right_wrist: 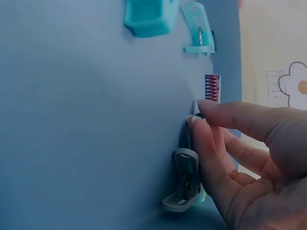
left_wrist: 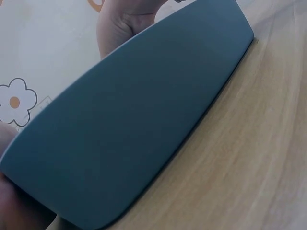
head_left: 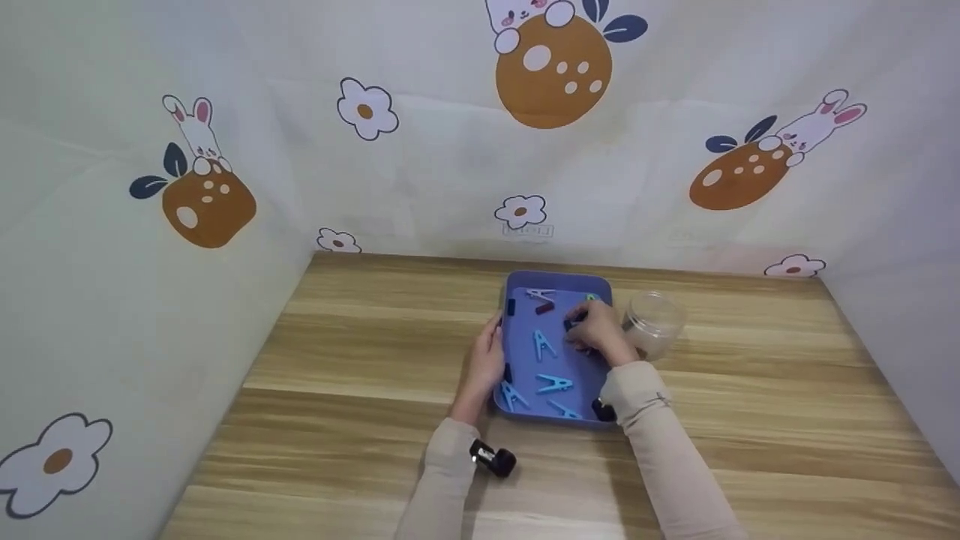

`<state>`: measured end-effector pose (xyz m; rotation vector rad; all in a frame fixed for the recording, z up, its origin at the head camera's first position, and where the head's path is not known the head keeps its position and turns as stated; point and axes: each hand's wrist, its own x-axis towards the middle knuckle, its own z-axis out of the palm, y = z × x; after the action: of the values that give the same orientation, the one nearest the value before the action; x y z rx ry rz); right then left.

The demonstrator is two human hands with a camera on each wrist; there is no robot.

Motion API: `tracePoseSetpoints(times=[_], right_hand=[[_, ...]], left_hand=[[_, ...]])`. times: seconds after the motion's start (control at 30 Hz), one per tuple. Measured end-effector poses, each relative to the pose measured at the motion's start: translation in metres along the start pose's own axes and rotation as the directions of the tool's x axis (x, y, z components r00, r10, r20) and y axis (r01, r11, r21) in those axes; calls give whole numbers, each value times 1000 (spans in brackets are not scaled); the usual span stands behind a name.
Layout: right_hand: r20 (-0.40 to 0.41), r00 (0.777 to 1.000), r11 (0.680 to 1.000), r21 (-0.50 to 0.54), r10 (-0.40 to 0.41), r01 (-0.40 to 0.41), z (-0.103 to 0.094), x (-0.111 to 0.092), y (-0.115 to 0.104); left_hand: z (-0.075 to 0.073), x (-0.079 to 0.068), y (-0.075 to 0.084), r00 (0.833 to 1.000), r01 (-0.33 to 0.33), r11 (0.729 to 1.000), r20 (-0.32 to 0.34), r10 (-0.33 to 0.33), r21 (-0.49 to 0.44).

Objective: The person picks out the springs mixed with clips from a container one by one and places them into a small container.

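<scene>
A purple-blue tray [head_left: 556, 281] holds several light-blue clothespins [head_left: 555, 383], a pale grey clothespin [head_left: 538, 295] and small dark pieces. My left hand [head_left: 487, 360] grips the tray's left side; its fingers mostly fall outside the left wrist view, where the tray's outer wall [left_wrist: 129, 110] fills the middle. Inside the tray, near its right side, my right hand [head_left: 598, 330] pinches a small dark piece between thumb and fingertip; its kind is mostly hidden. Beneath those fingers in the right wrist view lies a grey clothespin [right_wrist: 184, 182]. A small red toothed piece [right_wrist: 212, 87] lies beyond the fingertips.
Close to the tray's right side stands a clear round jar [head_left: 654, 322], partly behind my right wrist. The tray rests on a wood-grain table [head_left: 360, 360]. Pale cloth walls [head_left: 435, 157] printed with rabbits and flowers rise at the back and sides.
</scene>
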<state>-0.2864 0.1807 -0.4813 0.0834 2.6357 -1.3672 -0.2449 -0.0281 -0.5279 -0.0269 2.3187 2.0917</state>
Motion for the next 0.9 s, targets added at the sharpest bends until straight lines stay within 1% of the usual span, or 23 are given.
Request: tracePoseSetpoints(times=[0.13,0.27,0.37,0.43,0.53,0.57,0.67,0.8,0.9], right_hand=[[-5,1000,1000,-15,-4,4,0,0,0],[35,999,999,-38,0,1,-2,0,-1],[79,997,997,-71,9,-3,-4,0,-1],[98,995,996,-92,10,-1,-6,0,-1],[85,996,996,-93,0,8,-7,0,0],[77,997,996,-90,-7,14,-6,0,0],[48,999,997,-74,-10,13,-4,1,1],[13,1000,997,-71,6,-5,0,1,1],[-20,1000,996,-87,-17,15,2,0,0]], left_hand=[[1,-1,1,1000,7,1000,-3,-7,8],[1,-2,1,1000,21,1000,-3,-21,9],[0,-2,0,1000,5,1000,-4,-5,5],[0,-1,-1,1000,-25,1000,-11,25,7],[0,0,-3,997,-71,997,-15,71,16],[0,0,-4,997,-74,997,-14,74,21],[0,0,-4,998,-62,997,-14,63,39],[-1,-1,-3,1000,-25,998,-16,27,64],[-2,-2,0,1000,-12,996,-23,14,84]])
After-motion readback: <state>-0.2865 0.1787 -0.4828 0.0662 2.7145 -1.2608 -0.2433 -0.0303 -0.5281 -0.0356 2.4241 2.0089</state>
